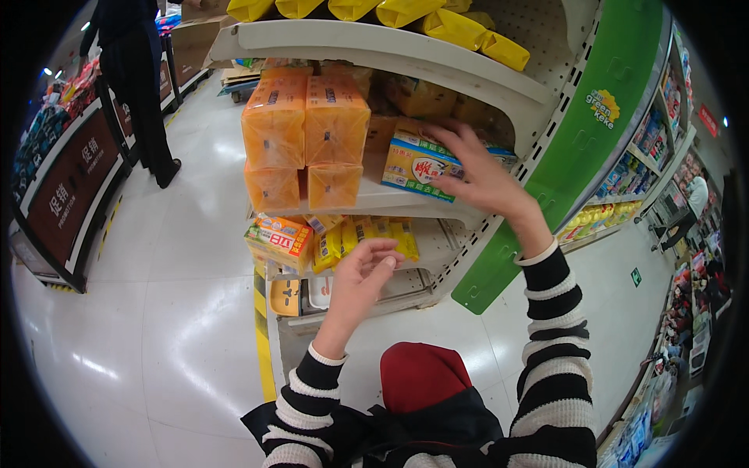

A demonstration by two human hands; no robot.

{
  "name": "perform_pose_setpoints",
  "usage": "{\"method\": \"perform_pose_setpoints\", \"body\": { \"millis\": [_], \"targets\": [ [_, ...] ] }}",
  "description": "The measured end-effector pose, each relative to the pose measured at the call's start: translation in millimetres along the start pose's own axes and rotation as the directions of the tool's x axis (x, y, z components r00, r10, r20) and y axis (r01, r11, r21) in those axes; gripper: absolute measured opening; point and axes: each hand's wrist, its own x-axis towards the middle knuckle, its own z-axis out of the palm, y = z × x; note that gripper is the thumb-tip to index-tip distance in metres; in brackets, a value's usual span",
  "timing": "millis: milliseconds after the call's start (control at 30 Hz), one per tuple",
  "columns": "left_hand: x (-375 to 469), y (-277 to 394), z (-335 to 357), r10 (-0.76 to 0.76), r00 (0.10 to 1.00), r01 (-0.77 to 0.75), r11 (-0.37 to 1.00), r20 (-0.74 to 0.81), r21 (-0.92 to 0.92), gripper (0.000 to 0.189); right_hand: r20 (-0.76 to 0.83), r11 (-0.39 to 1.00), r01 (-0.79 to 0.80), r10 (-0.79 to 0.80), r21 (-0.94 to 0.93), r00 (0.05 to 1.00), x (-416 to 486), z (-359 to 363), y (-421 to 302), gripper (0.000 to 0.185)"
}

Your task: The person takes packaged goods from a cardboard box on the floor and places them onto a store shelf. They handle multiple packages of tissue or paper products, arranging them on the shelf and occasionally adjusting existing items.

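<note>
My right hand (477,169) rests with spread fingers against a yellow, blue and green soap box (409,167) on the middle shelf; whether it grips the box I cannot tell. My left hand (366,272) hovers in front of the lower shelf, fingers loosely curled, holding nothing. Left of the box, orange film-wrapped soap packs (304,123) stand in two stacks at the shelf's front. Below them, an orange and green box (281,240) lies beside several yellow packets (345,237) on the lower shelf.
Yellow bags (409,11) line the upper shelf (374,44). A green panel (585,128) borders the shelving at right. A person (131,76) stands in the aisle at upper left, beside promotion bins (76,187). Another person (693,199) is far right by a cart.
</note>
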Motion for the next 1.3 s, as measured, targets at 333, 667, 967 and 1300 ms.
{"method": "perform_pose_setpoints", "body": {
  "millis": [333,667,967,1300],
  "targets": [
    [-2,1,-5,-0.026,1.0,0.026,1.0,0.004,-0.004,0.027,-0.336,0.748,-0.408,0.259,-0.524,0.906,-3,38,-68,0.048],
    [5,-7,-13,-0.039,0.999,0.039,0.999,-0.001,0.027,0.025,-0.34,0.872,-0.274,0.134,-0.406,0.931,-6,53,-62,0.057],
    [3,-9,-10,0.022,0.999,-0.023,0.999,0.033,0.032,0.022,-0.241,0.996,0.069,-0.081,-0.058,0.967,-23,20,-33,0.048],
    [1,-4,-4,0.007,0.999,-0.008,0.999,0.042,0.033,0.021,-0.296,0.959,-0.054,-0.032,-0.279,0.955,-13,15,-17,0.033]
  ]
}}
